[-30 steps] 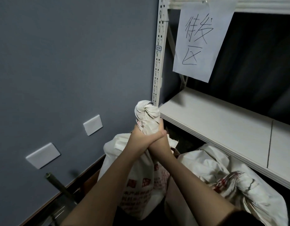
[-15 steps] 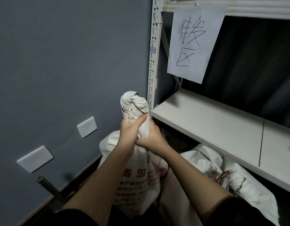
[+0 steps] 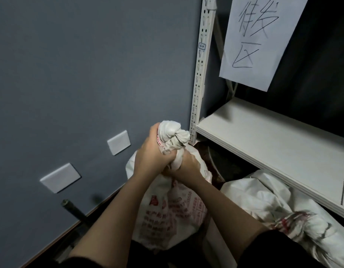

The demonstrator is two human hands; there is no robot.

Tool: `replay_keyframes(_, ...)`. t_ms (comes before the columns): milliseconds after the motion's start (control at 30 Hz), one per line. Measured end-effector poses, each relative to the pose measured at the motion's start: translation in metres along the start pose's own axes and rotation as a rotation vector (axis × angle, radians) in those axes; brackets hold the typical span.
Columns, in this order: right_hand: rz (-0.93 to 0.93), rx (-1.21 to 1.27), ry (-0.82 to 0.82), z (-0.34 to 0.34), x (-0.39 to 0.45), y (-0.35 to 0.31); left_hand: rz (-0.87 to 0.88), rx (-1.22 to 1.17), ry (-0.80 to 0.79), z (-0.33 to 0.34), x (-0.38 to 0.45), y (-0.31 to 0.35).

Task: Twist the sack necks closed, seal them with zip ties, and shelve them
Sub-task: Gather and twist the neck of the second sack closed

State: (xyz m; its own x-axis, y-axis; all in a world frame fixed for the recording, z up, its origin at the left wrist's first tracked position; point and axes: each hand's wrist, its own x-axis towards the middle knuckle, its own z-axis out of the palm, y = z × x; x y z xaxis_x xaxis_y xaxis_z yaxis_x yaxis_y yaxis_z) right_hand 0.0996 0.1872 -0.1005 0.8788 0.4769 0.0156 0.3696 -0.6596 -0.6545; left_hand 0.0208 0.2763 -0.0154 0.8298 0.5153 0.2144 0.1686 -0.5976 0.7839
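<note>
Both hands clamp twisted sack neck.
Left hand (image 3: 150,155) and right hand (image 3: 186,166) fingers wrap the printed white sack (image 3: 167,213) neck; bunched top (image 3: 172,134) protrudes above fingers.

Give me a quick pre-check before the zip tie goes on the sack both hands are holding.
1. Neck twisted tight: ok, the sack neck is bunched into a rope above the grip.
2. Both hands gripping: ok, left hand and right hand clamp it.
3. Zip tie at hand: cannot tell, none visible.
4. Free hand for the tie: not ok.
5. Shelf space: ok, bare board showing.
6. Neighbouring sack sealed: cannot tell.
</note>
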Motion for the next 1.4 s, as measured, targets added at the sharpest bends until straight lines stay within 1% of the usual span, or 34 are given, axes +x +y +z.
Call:
replay_keyframes(67, 0.012, 0.008, -0.066, 0.024, 0.003, 0.022, -0.019, 0.026, -0.030, 0.004, 0.002, -0.016)
replay_keyframes(133, -0.011, 0.025, -0.109, 0.025, -0.002, 0.029, -0.057, 0.035, -0.032, 0.008, 0.004, -0.031)
replay_keyframes(200, -0.022, -0.010, -0.128, 0.025, -0.005, 0.029, -0.092, 0.023, -0.037, 0.014, 0.006, -0.043)
replay_keyframes(267, 0.008, -0.002, -0.099, 0.032, -0.007, 0.027, -0.127, -0.002, -0.033, 0.022, 0.007, -0.051)
replay_keyframes(300, 0.031, 0.029, -0.072, 0.040, -0.008, 0.027, -0.143, -0.012, -0.031, 0.026, 0.007, -0.053)
replay_keyframes(367, 0.075, 0.120, -0.068, 0.051, -0.012, 0.025, -0.162, -0.029, -0.034, 0.032, 0.007, -0.057)
replay_keyframes(533, 0.056, 0.254, -0.201, 0.065, 0.003, 0.037, -0.271, -0.078, -0.043, 0.034, 0.010, -0.069)
replay_keyframes(667, 0.064, 0.438, -0.283, 0.038, -0.002, 0.035, -0.300, -0.124, -0.062, 0.032, 0.013, -0.076)
replay_keyframes(733, 0.023, 0.386, -0.309, 0.035, -0.007, 0.043, -0.314, -0.137, -0.075, 0.035, 0.013, -0.078)
replay_keyframes(800, -0.039, 0.298, -0.269, 0.040, -0.008, 0.051, -0.348, -0.177, -0.058, 0.037, 0.014, -0.081)
replay_keyframes(900, -0.089, 0.213, -0.228, 0.046, -0.003, 0.049, -0.486, -0.254, 0.064, 0.036, 0.016, -0.086)
replay_keyframes(967, -0.109, 0.213, -0.182, 0.048, 0.003, 0.043, -0.563, -0.284, 0.130, 0.032, 0.017, -0.091)
replay_keyframes(1033, -0.111, 0.228, -0.152, 0.051, 0.009, 0.038, -0.587, -0.273, 0.106, 0.033, 0.019, -0.098)
replay_keyframes(1133, -0.105, 0.190, -0.127, 0.058, 0.010, 0.034, -0.572, -0.293, -0.008, 0.039, 0.019, -0.099)
replay_keyframes(1200, -0.083, 0.153, -0.100, 0.061, 0.013, 0.033, -0.550, -0.235, -0.067, 0.044, 0.021, -0.100)
replay_keyframes(1300, -0.078, 0.041, -0.076, 0.068, 0.017, 0.032, -0.497, -0.033, -0.117, 0.047, 0.027, -0.106)
replay_keyframes(1333, -0.073, -0.056, -0.057, 0.069, 0.018, 0.030, -0.484, 0.037, -0.119, 0.047, 0.028, -0.109)
replay_keyframes(1400, -0.093, -0.324, 0.076, 0.074, 0.017, 0.027, -0.456, 0.132, -0.098, 0.047, 0.030, -0.115)
